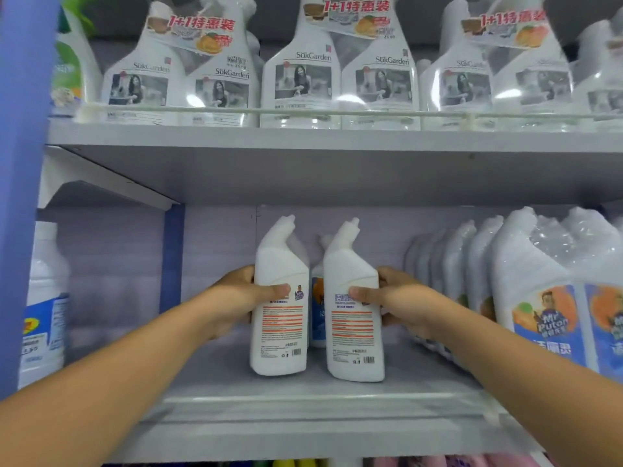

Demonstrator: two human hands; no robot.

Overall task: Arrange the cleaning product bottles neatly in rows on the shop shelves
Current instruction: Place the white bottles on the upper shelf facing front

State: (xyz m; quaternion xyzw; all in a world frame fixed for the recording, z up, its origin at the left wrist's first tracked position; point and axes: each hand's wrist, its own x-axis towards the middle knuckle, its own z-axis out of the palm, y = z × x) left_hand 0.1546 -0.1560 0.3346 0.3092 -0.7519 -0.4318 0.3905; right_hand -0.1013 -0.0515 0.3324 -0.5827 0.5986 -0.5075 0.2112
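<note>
So the big picture: upper shelf (pixel 303 143) across the top of the frame is packed with twin-pack spray bottles (pixel 340 79) behind a thin rail, already in a tidy row. Below that is the lower shelf (pixel 303 399), where the action is. Right side of the frame has a tight file of shrink-wrapped angled-neck bottles (pixel 526 291), far left has a big jug (pixel 43 298) past a blue divider, and between them there's a decent open stretch of shelf floor. In the middle, two white angled-neck toilet cleaner bottles stand upright with back labels facing out: the left bottle (pixel 279 298) is gripped by the left hand (pixel 242 294), thumb over the front, and the right bottle (pixel 352 305) is gripped the same way by the right hand (pixel 401 298). A third bottle (pixel 317 308) peeks out behind, between them. Looks to me like the placing/squaring-up step. Next move probably wants them nudged side by side in line with the one behind, maybe turned label-forward. Plenty of room to the left; the wrapped packs on the right sit near the right wrist, and the front lip is well clear of the bases.
</note>
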